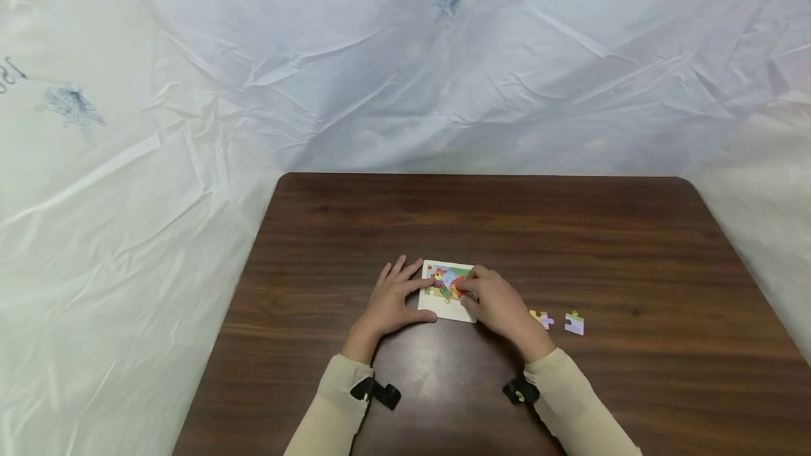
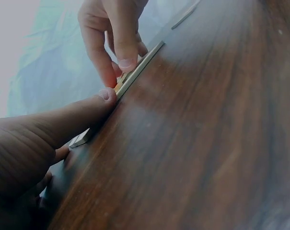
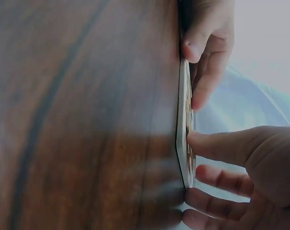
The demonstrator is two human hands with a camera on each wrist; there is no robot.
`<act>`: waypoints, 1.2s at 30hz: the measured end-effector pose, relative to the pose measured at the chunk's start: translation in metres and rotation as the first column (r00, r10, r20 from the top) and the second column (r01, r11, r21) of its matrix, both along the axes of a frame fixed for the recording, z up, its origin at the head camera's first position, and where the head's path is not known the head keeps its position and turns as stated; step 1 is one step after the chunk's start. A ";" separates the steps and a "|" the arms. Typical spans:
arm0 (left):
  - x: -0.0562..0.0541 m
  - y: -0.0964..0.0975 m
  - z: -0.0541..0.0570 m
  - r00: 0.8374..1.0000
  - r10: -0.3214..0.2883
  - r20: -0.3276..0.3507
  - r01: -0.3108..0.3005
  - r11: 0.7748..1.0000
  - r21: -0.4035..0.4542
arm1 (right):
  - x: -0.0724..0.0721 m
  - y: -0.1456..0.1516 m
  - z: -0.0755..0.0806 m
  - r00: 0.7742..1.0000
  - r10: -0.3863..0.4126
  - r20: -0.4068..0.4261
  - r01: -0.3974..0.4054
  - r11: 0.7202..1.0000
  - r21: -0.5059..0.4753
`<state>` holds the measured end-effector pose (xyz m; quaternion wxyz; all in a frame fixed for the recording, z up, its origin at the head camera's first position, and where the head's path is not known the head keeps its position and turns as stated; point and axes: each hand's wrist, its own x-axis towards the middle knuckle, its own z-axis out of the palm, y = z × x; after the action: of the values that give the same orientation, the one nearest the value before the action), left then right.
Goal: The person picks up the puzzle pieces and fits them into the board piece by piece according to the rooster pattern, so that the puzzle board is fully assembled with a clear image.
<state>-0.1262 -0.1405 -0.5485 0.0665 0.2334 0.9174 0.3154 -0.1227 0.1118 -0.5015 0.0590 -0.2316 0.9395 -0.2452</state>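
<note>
A small jigsaw puzzle board with a white frame [image 1: 451, 311] lies flat on the table, its upper part filled with colourful pieces [image 1: 448, 278]. My left hand [image 1: 391, 303] rests at its left side with fingers spread. Its index finger reaches over the picture, and the left thumb [image 2: 99, 103] lies along the near edge. From the right, my right hand [image 1: 500, 302] comes down on the board. Its thumb [image 3: 207, 143] and index fingertip touch the pieces, while the other fingers [image 3: 216, 203] extend by the far edge. No piece shows lifted between those fingertips.
Two loose jigsaw pieces lie right of the board: a yellow and lilac piece [image 1: 543, 319] partly behind my right wrist, and another piece [image 1: 574, 324] farther right. The dark wooden table [image 1: 355, 224] has rounded far corners. White printed sheeting [image 1: 405, 90] hangs around it.
</note>
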 end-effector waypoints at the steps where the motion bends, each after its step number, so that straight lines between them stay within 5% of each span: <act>1: 0.000 0.000 0.000 1.000 -0.002 -0.005 0.002 1.000 0.007 | 0.000 0.000 0.000 1.000 0.000 -0.002 0.000 1.000 0.000; 9: 0.001 -0.002 -0.003 0.999 -0.035 -0.021 0.036 0.999 0.024 | -0.001 0.000 -0.002 0.998 -0.054 0.017 0.054 0.999 -0.004; 36: 0.006 0.019 -0.003 0.997 -0.073 -0.030 0.069 0.990 -0.121 | -0.005 0.006 -0.007 0.994 0.106 -0.039 -0.105 0.994 0.017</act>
<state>-0.1198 -0.1211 -0.5516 0.0758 0.2669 0.9268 0.2533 -0.1277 0.1180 -0.5082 0.0549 -0.2852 0.9288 -0.2302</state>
